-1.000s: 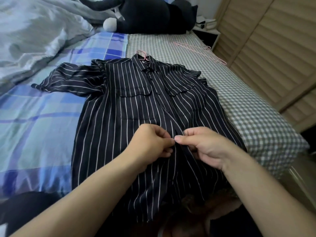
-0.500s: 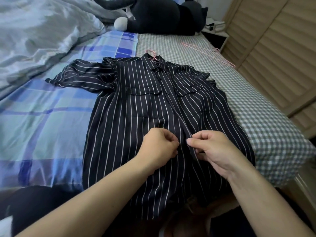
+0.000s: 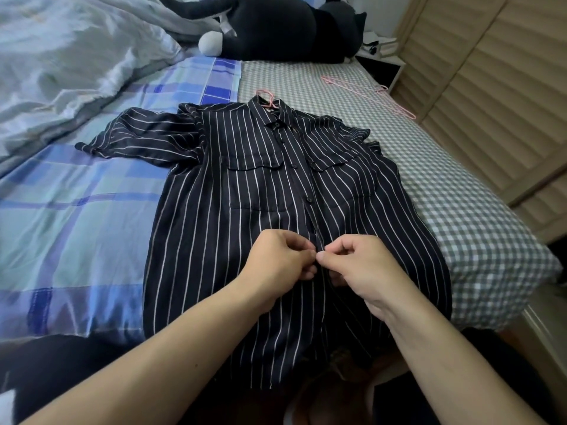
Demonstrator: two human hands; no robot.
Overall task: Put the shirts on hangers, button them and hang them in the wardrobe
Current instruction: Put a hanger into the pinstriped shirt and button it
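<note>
A dark shirt with thin white stripes (image 3: 245, 185) lies flat on the bed, collar away from me. The pink hook of a hanger (image 3: 266, 98) sticks out at the collar. Three buttons down the front look fastened. My left hand (image 3: 280, 260) and my right hand (image 3: 357, 265) meet at the placket below them, each pinching one edge of the shirt front between thumb and curled fingers. The button they work on is hidden under my fingers.
A second pink hanger (image 3: 368, 95) lies on the grey checked sheet (image 3: 460, 210) near the louvred wardrobe doors (image 3: 497, 87) on the right. A black plush toy (image 3: 285, 29) and a rumpled duvet (image 3: 61, 62) lie further up the bed.
My hands keep pinching the placket at the same spot; the thumbs have closed together again. The camera view has shifted slightly, so the shirt appears further right.
</note>
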